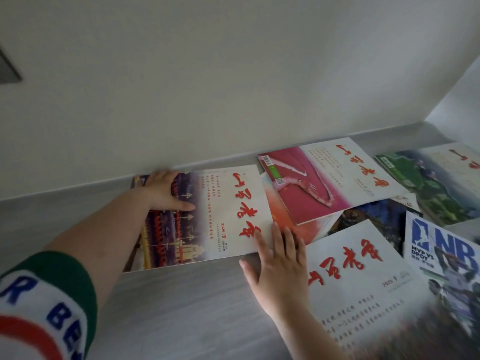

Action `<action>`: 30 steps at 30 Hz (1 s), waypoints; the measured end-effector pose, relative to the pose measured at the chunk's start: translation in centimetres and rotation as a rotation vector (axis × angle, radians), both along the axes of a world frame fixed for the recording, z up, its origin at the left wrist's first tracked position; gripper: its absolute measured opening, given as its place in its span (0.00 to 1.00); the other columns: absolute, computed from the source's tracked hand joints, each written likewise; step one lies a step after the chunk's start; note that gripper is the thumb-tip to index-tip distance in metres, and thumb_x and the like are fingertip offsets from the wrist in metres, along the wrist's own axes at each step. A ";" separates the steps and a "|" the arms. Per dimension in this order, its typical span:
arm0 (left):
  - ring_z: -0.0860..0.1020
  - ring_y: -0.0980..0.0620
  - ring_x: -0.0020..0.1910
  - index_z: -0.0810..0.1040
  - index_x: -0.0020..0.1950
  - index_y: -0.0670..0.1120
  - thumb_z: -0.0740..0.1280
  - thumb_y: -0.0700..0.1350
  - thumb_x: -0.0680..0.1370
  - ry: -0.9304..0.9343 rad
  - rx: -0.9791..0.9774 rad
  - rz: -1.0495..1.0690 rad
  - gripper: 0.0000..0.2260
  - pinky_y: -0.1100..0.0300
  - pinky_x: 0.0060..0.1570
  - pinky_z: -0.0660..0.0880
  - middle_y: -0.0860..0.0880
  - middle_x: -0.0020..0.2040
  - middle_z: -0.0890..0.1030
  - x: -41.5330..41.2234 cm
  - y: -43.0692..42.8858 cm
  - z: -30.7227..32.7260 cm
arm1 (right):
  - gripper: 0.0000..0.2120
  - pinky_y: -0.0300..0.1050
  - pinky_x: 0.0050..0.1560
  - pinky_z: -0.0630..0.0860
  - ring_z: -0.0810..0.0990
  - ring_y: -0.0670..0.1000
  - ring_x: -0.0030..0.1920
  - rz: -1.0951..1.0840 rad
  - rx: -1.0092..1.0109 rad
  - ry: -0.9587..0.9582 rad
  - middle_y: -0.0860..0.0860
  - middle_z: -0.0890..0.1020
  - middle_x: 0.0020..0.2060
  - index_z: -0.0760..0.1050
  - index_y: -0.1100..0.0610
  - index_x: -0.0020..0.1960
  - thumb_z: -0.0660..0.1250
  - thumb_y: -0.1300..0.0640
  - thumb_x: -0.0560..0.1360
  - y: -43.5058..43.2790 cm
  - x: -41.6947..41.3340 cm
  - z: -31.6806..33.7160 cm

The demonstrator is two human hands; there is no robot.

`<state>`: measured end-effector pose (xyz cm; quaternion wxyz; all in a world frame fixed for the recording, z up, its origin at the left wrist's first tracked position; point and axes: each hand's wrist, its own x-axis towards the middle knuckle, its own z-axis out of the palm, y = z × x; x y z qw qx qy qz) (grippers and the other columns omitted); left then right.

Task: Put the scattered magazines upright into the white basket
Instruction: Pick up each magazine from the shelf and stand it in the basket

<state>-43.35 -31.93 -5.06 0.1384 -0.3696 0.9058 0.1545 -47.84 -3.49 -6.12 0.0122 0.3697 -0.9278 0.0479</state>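
1. The left hand (166, 190) grasps the far left end of issue 10 (223, 216): its fingers (162, 175) hook over the edge by the wall (233, 74), and the thumb lies across the cover.
2. The right hand (279, 268) is released and flat, its straight fingers spread over the near right corner of the same issue, the palm resting on the worktop (181, 307).
3. Issue 10 lies flat on the grey worktop, its far edge close against the wall.
4. Just to its right, a pink issue (311, 183) lies on top of an orange one (283, 224), which touches issue 10.
5. Issue 9 (363, 281) lies nearer to me, beside the right hand, overlapping a dark magazine (376, 219).
6. Further right, a blue sports magazine (441, 255) overlaps issue 9, and a green magazine (428, 183) lies behind it towards the corner.
7. The left forearm is bare, with a green, white and red sleeve (52, 294) pushed up at the near left.
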 end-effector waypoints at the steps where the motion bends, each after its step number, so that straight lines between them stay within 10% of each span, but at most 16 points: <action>1: 0.55 0.44 0.72 0.54 0.71 0.53 0.72 0.64 0.60 0.022 -0.014 0.004 0.46 0.43 0.71 0.53 0.45 0.73 0.59 0.0 0.0 -0.1 | 0.26 0.58 0.57 0.73 0.80 0.58 0.56 -0.002 0.005 -0.012 0.56 0.81 0.56 0.77 0.49 0.56 0.55 0.37 0.67 0.0 0.0 0.1; 6: 0.65 0.40 0.66 0.60 0.69 0.50 0.73 0.62 0.59 0.062 -0.136 0.083 0.44 0.46 0.65 0.59 0.42 0.68 0.68 1.2 0.3 0.9 | 0.31 0.55 0.68 0.30 0.46 0.59 0.74 0.080 -0.012 -0.161 0.56 0.51 0.75 0.52 0.47 0.72 0.44 0.34 0.73 0.2 -0.3 -1.1; 8: 0.68 0.39 0.64 0.65 0.66 0.46 0.74 0.59 0.62 0.085 -0.215 0.135 0.38 0.48 0.62 0.62 0.40 0.66 0.71 2.1 0.5 1.8 | 0.31 0.53 0.66 0.27 0.43 0.58 0.74 0.080 -0.031 -0.149 0.55 0.48 0.75 0.50 0.48 0.72 0.44 0.34 0.73 0.2 -0.4 -1.5; 16: 0.76 0.42 0.44 0.75 0.46 0.46 0.64 0.47 0.74 0.446 -0.233 0.203 0.05 0.57 0.37 0.64 0.41 0.46 0.80 7.2 6.2 7.9 | 0.32 0.50 0.72 0.38 0.46 0.55 0.75 0.068 -0.098 -0.177 0.54 0.47 0.75 0.45 0.48 0.72 0.48 0.36 0.74 0.6 -0.1 -0.8; 19: 0.76 0.43 0.42 0.70 0.37 0.49 0.65 0.47 0.74 0.587 -0.235 0.259 0.07 0.57 0.36 0.62 0.48 0.36 0.75 10.5 8.7 10.4 | 0.37 0.50 0.72 0.52 0.49 0.54 0.75 -0.022 -0.446 -0.339 0.55 0.47 0.75 0.43 0.51 0.73 0.60 0.43 0.73 0.1 0.8 1.0; 23: 0.72 0.49 0.33 0.67 0.30 0.53 0.66 0.42 0.73 0.884 -0.122 0.364 0.14 0.61 0.34 0.67 0.55 0.29 0.72 15.0 11.0 13.2 | 0.33 0.49 0.61 0.70 0.70 0.54 0.65 -0.096 -1.003 -0.980 0.51 0.72 0.63 0.56 0.53 0.70 0.69 0.59 0.70 -3.1 2.9 5.6; 26: 0.72 0.56 0.30 0.70 0.31 0.52 0.66 0.38 0.73 1.144 0.015 0.483 0.13 0.76 0.25 0.67 0.54 0.30 0.75 18.4 11.7 14.9 | 0.27 0.44 0.46 0.73 0.77 0.53 0.55 -0.015 -0.962 -1.311 0.54 0.77 0.57 0.59 0.56 0.68 0.67 0.59 0.72 -5.7 5.0 8.7; 30: 0.76 0.55 0.33 0.73 0.34 0.53 0.64 0.38 0.74 1.323 0.042 0.577 0.12 0.61 0.35 0.74 0.55 0.33 0.78 24.2 11.6 16.3 | 0.13 0.37 0.38 0.75 0.78 0.48 0.40 0.113 -0.914 -1.225 0.53 0.80 0.42 0.70 0.52 0.55 0.64 0.64 0.73 -8.8 8.4 12.5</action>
